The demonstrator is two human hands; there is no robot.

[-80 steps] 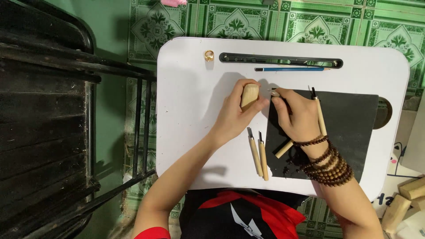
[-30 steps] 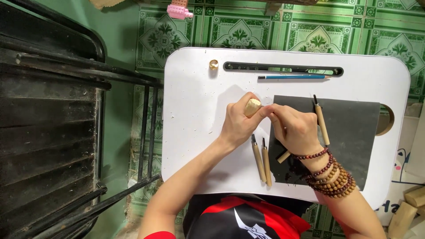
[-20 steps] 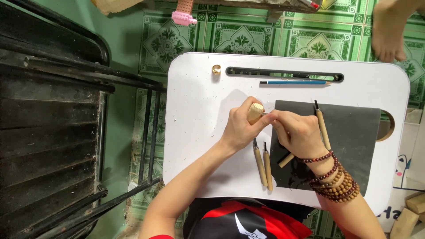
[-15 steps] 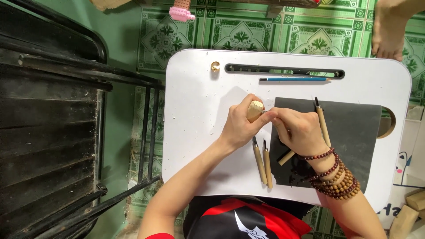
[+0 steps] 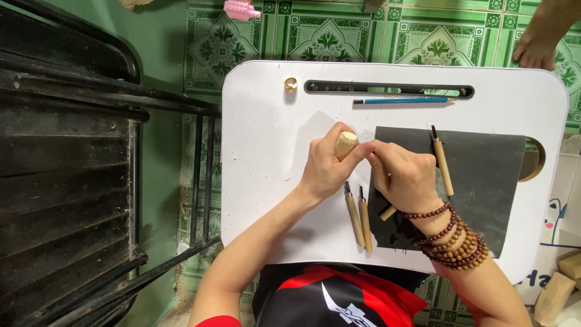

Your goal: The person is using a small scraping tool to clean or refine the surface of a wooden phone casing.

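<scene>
The left hand (image 5: 330,166) is closed around a small pale wooden piece (image 5: 345,144), held just above the white surface (image 5: 266,181). The right hand (image 5: 402,175) is clenched on a wooden-handled carving tool (image 5: 388,212), its tip hidden where it is pressed against the wood. Compared with a moment ago, the piece is seen turned slightly within the grip, and both hands sit a touch nearer the centre; the cut appears to be worked around the wood. Two more carving tools (image 5: 358,215) lie just near of the hands, a third (image 5: 442,160) rests on the dark mat (image 5: 490,181). A blue pencil (image 5: 402,101) lies beside the far slot, a gold ring (image 5: 291,84) at far left.
</scene>
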